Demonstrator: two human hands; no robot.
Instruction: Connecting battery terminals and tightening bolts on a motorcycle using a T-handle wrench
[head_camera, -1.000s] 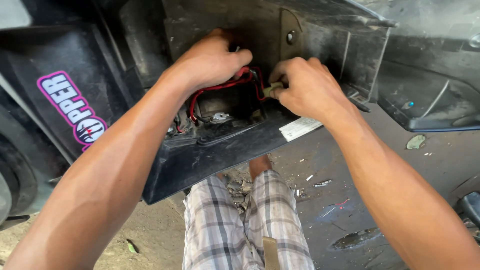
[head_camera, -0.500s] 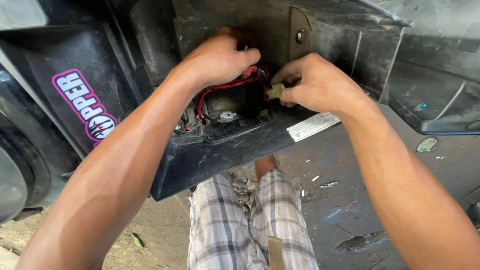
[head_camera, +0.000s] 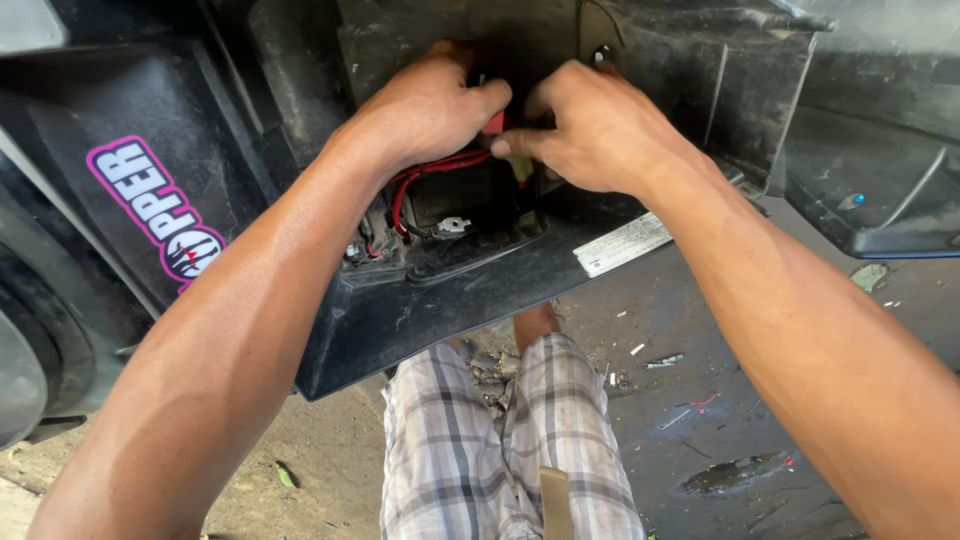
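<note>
Up close, red wires, looped, dusty black battery

Both forearms are bare, no sleeves, and the left hand and right hand wear no gloves, rings or watch. Below the hands are checked shorts in grey, white and brown, one bare knee showing above them.

I see red wires looping over a black battery inside the black plastic bodywork. On the left panel sits a pink-edged sticker with white lettering, and a white label lies to the right. Near me, the shorts are plaid, grey and white.
</note>
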